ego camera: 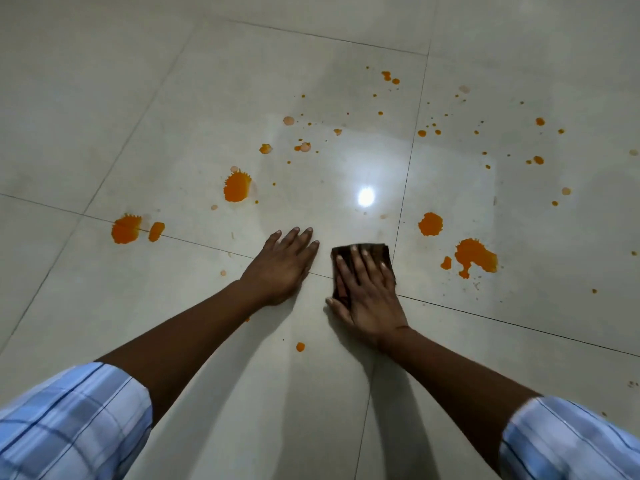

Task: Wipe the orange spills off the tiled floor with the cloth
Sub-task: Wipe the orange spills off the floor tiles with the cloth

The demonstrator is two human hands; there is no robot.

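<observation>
The right hand (367,292) is pressing flat, fingers spread, on the folded dark brown cloth (375,252) on the glossy pale tiled floor (173,98). The left hand (284,265) is resting palm-down just beside it, fingers straight, with wet orange spills (237,187) lying scattered around.

Nothing readable in view: no txt, label, brand, no. or sign on the cloth (375,249), the tiled floor (173,98) around it, or the checked sleeves (69,420) nearer the camera than the cloth.
</observation>
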